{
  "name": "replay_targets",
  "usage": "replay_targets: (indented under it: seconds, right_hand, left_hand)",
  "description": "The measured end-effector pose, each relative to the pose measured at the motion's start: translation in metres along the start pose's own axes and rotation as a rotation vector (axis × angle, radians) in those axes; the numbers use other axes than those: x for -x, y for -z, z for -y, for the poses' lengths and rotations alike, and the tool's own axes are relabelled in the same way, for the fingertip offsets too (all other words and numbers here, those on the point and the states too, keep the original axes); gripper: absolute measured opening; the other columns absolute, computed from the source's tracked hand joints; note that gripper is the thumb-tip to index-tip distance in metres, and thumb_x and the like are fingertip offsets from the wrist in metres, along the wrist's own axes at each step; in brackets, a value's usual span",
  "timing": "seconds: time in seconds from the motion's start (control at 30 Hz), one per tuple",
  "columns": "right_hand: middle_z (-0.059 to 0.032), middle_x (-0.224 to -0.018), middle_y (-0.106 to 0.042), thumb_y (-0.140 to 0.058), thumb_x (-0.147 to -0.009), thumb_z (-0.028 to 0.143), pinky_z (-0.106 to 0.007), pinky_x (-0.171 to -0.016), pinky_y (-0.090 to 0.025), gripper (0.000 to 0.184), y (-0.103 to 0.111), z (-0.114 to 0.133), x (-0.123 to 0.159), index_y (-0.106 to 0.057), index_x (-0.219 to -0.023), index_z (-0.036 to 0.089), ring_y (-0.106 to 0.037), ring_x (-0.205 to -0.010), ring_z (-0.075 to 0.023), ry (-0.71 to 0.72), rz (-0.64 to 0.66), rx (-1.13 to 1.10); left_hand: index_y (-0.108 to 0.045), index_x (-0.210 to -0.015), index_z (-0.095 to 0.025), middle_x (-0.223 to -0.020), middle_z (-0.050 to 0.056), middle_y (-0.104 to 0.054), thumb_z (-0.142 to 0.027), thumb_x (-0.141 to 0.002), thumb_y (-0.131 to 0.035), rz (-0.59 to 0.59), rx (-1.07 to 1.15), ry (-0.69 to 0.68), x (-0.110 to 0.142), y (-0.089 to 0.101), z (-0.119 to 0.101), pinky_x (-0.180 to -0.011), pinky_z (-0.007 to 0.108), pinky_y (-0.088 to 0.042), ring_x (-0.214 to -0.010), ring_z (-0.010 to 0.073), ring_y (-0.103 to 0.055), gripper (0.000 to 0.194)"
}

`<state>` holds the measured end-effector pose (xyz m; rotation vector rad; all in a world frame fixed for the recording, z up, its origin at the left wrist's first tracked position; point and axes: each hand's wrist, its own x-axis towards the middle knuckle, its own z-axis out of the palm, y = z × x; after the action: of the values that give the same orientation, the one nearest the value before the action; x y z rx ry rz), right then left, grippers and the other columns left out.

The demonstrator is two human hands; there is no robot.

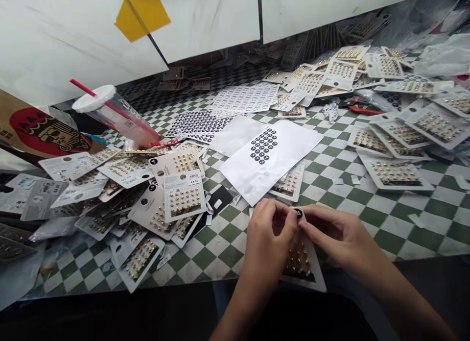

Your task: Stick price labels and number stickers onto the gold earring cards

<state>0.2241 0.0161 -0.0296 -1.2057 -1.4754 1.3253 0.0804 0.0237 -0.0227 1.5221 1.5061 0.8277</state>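
At the table's front edge, my left hand (267,233) and my right hand (336,233) are both closed on an earring card (310,270), a pale card with rows of small gold studs. The thumbs meet at its top corner, beside a round black sticker (298,213). Part of the card is hidden behind my left hand. Just beyond my hands lies a white sheet (235,172) bearing a cluster of round black stickers (262,146). Another earring card (292,184) sticks out from under that sheet.
Loose earring cards (183,199) are heaped at the left, and more cards (392,172) at the right. A plastic cup (128,123) with a red straw leans behind the left heap. Red-handled pliers (363,109) lie at the back right. Printed sheets (246,98) cover the checkered tablecloth's middle.
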Motion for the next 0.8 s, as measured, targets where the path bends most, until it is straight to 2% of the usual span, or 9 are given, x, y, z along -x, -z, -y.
replay_targets:
  seconds: [0.17,0.37,0.43,0.5,0.6,0.63,0.7,0.77,0.8]
  right_hand:
    - [-0.0053,-0.093,-0.071,-0.058,-0.085,0.030,-0.028,-0.072,-0.057,0.021,0.000,0.001,0.000,-0.068,-0.101,0.021,-0.067,-0.083,-0.0195,-0.027,-0.003,-0.012]
    - [-0.0066,-0.090,-0.069,-0.052,-0.088,0.027,-0.029,-0.067,-0.056,0.021,-0.002,0.001,0.000,-0.069,-0.099,0.021,-0.064,-0.075,-0.0184,0.046,0.001,0.055]
    - [-0.0059,-0.087,-0.069,-0.052,-0.088,0.027,-0.028,-0.066,-0.055,0.021,-0.002,0.000,0.001,-0.069,-0.099,0.022,-0.063,-0.076,-0.0179,0.049,0.004,0.053]
    - [-0.0056,-0.086,-0.068,-0.053,-0.087,0.029,-0.027,-0.067,-0.055,0.020,-0.001,0.000,0.000,-0.069,-0.097,0.021,-0.064,-0.077,-0.0179,0.040,0.004,-0.007]
    - [-0.0049,-0.080,-0.065,-0.054,-0.087,0.031,-0.025,-0.062,-0.054,0.018,0.001,0.001,-0.002,-0.068,-0.087,0.020,-0.063,-0.074,-0.0172,0.020,-0.020,-0.103]
    - [-0.0044,-0.077,-0.063,-0.054,-0.087,0.032,-0.024,-0.060,-0.053,0.018,0.002,0.002,-0.003,-0.067,-0.084,0.020,-0.062,-0.071,-0.0164,0.021,-0.031,-0.107]
    - [-0.0029,-0.071,-0.058,-0.054,-0.087,0.032,-0.022,-0.055,-0.049,0.019,0.000,0.006,-0.005,-0.065,-0.077,0.019,-0.058,-0.065,-0.0141,0.037,-0.038,-0.064]
    - [-0.0011,-0.065,-0.054,-0.053,-0.087,0.032,-0.021,-0.050,-0.046,0.023,-0.005,0.012,-0.008,-0.063,-0.071,0.019,-0.052,-0.058,-0.0118,0.061,-0.029,0.004]
    - [-0.0004,-0.062,-0.052,-0.053,-0.088,0.032,-0.020,-0.048,-0.044,0.025,-0.008,0.015,-0.010,-0.062,-0.069,0.019,-0.051,-0.055,-0.0110,0.075,-0.017,0.035]
  left_hand:
    - [-0.054,-0.074,-0.019,-0.080,0.000,-0.057,-0.030,-0.086,-0.054,0.018,-0.017,0.004,0.000,0.001,-0.003,-0.071,0.027,-0.038,-0.078,0.0147,-0.051,0.017]
    - [-0.048,-0.069,-0.019,-0.074,0.000,-0.055,-0.035,-0.087,-0.052,0.068,-0.157,0.037,-0.003,0.004,-0.004,-0.067,0.028,-0.036,-0.073,0.0155,-0.049,0.025]
    - [-0.044,-0.067,-0.019,-0.069,-0.001,-0.052,-0.042,-0.085,-0.053,0.084,-0.242,0.054,-0.004,0.009,-0.003,-0.065,0.029,-0.035,-0.070,0.0161,-0.047,0.031]
    - [-0.045,-0.069,-0.020,-0.070,-0.001,-0.050,-0.046,-0.082,-0.057,0.049,-0.282,0.048,-0.006,0.018,0.000,-0.065,0.029,-0.035,-0.071,0.0167,-0.047,0.032]
    - [-0.051,-0.084,-0.020,-0.084,0.001,-0.054,-0.039,-0.081,-0.061,-0.013,-0.232,-0.019,-0.007,0.036,0.005,-0.071,0.029,-0.039,-0.081,0.0172,-0.049,0.021]
    - [-0.053,-0.090,-0.021,-0.088,0.002,-0.055,-0.036,-0.082,-0.060,0.019,-0.187,-0.043,-0.007,0.042,0.006,-0.073,0.028,-0.040,-0.082,0.0167,-0.050,0.018]
    - [-0.056,-0.094,-0.021,-0.086,0.001,-0.057,-0.033,-0.086,-0.055,0.175,-0.091,-0.085,-0.005,0.051,0.006,-0.072,0.026,-0.041,-0.080,0.0149,-0.052,0.014]
    - [-0.059,-0.086,-0.020,-0.078,0.000,-0.058,-0.031,-0.089,-0.051,0.316,-0.050,-0.119,-0.002,0.057,0.003,-0.066,0.023,-0.040,-0.072,0.0128,-0.053,0.014]
    - [-0.059,-0.081,-0.019,-0.074,0.000,-0.058,-0.031,-0.090,-0.050,0.345,-0.061,-0.134,-0.001,0.059,0.002,-0.062,0.022,-0.039,-0.069,0.0119,-0.052,0.017]
